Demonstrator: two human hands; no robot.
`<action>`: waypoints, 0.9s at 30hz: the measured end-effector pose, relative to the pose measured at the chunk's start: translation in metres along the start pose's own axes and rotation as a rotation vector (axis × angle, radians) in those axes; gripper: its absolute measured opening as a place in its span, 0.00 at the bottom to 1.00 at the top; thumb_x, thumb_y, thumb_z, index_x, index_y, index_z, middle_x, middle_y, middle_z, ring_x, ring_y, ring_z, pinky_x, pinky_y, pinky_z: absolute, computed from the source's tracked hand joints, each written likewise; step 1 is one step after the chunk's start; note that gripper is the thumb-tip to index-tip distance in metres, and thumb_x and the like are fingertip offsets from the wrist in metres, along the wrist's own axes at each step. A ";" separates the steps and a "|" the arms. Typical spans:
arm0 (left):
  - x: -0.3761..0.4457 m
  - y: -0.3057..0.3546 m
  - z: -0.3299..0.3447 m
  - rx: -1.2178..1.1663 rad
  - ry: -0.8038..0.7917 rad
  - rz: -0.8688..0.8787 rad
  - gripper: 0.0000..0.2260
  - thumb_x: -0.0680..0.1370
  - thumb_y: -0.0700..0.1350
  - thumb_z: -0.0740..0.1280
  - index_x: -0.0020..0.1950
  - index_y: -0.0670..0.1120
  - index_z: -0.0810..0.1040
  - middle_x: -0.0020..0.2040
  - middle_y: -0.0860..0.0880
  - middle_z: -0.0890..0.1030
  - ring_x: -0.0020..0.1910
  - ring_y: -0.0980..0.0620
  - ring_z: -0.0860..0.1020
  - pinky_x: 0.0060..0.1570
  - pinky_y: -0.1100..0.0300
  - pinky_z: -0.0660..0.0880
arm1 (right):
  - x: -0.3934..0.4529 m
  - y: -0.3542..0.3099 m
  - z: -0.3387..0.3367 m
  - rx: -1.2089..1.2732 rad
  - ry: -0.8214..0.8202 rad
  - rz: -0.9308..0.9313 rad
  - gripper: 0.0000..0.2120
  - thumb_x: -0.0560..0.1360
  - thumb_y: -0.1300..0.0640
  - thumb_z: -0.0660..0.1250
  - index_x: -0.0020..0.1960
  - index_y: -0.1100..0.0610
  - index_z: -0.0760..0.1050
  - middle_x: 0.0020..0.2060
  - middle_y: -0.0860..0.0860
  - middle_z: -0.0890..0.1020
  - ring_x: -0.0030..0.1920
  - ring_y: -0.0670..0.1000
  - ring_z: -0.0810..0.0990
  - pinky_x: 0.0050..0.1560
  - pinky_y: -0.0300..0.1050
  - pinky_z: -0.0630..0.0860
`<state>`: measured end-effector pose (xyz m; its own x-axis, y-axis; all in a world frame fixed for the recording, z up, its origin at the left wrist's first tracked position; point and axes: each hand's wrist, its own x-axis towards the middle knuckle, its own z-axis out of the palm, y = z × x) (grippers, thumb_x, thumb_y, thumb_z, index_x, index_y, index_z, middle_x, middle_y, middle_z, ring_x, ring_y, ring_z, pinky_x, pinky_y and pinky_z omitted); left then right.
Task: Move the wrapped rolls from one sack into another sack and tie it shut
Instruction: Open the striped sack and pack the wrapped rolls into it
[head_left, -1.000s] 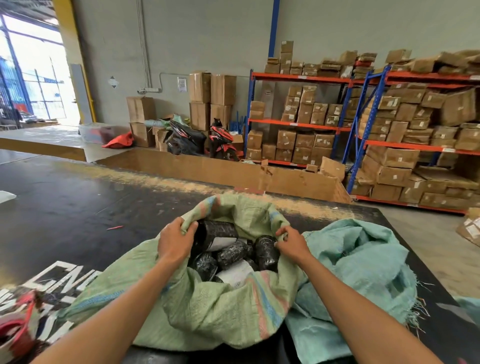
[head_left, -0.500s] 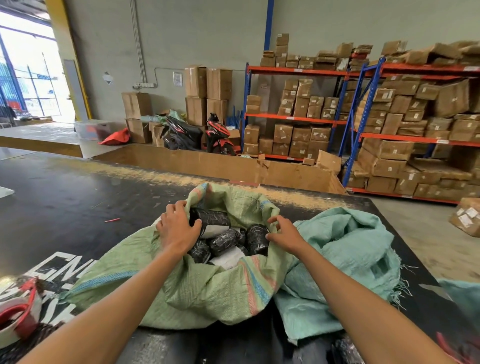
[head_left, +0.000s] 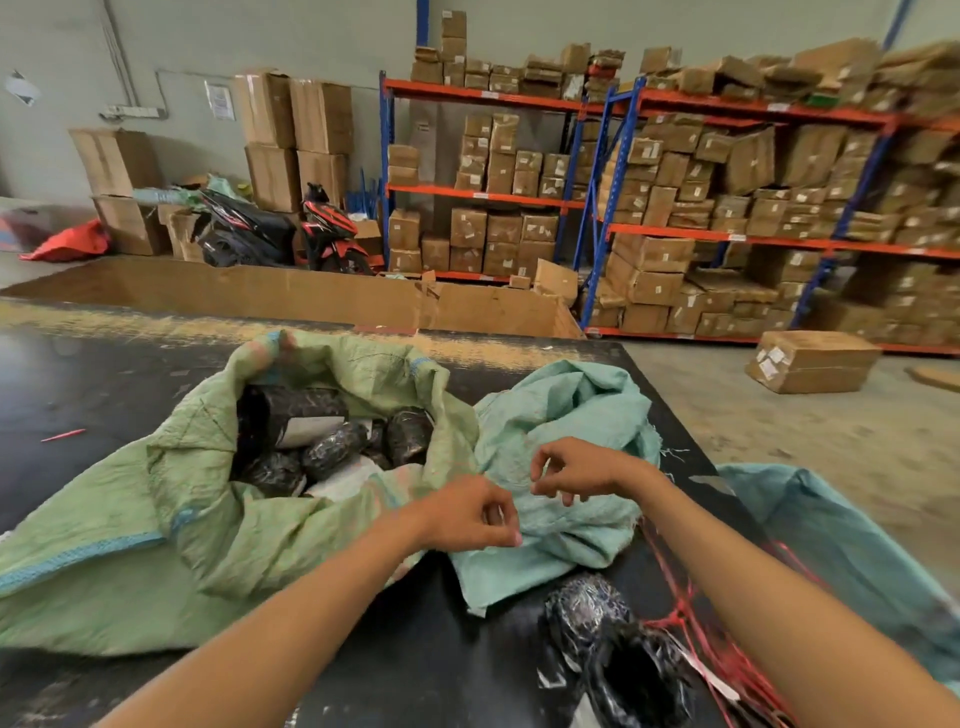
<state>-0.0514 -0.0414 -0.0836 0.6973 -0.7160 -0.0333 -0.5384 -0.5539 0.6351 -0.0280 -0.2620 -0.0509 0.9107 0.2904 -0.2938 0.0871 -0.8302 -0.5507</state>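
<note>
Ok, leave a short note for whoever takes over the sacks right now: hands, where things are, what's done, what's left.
Left hand and right hand: fingers loosely curled, holding nothing, above the teal sack.
Green sack: mouth open, wrapped rolls inside.
Two loose rolls lie on the black table by the red string.
Done: most rolls are in the green sack.
Left: add the loose rolls, then tie it shut.

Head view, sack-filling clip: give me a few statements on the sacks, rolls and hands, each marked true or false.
1. The green sack lies open with black wrapped rolls inside. True.
2. Both hands grip the green sack's rim. False: the left hand and right hand are over the teal sack.
3. More wrapped rolls lie outside the sacks. True.
4. The green sack is tied shut. False: its mouth gapes.
</note>
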 end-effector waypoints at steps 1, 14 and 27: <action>0.007 0.003 0.014 0.002 -0.070 -0.010 0.10 0.76 0.50 0.72 0.54 0.46 0.82 0.41 0.51 0.82 0.39 0.55 0.80 0.41 0.66 0.74 | -0.010 0.005 -0.001 -0.017 -0.031 0.022 0.09 0.75 0.52 0.72 0.49 0.55 0.76 0.41 0.52 0.82 0.34 0.49 0.80 0.35 0.45 0.73; 0.054 0.009 0.143 -0.043 -0.099 -0.215 0.29 0.76 0.54 0.70 0.72 0.46 0.64 0.67 0.44 0.76 0.63 0.45 0.75 0.58 0.57 0.70 | -0.112 0.036 0.043 -0.043 -0.410 0.161 0.20 0.71 0.56 0.77 0.61 0.51 0.77 0.53 0.50 0.79 0.49 0.51 0.79 0.51 0.52 0.80; 0.048 0.030 0.017 -0.631 0.063 -0.312 0.14 0.75 0.44 0.73 0.59 0.41 0.77 0.53 0.43 0.83 0.43 0.50 0.82 0.38 0.60 0.81 | -0.116 0.040 -0.012 -0.062 0.068 -0.055 0.11 0.76 0.58 0.65 0.56 0.53 0.82 0.50 0.51 0.85 0.51 0.51 0.83 0.55 0.50 0.79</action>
<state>-0.0420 -0.0996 -0.0789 0.8110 -0.5272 -0.2538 0.0548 -0.3635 0.9300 -0.1256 -0.3352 -0.0293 0.9291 0.3049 -0.2096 0.1603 -0.8423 -0.5146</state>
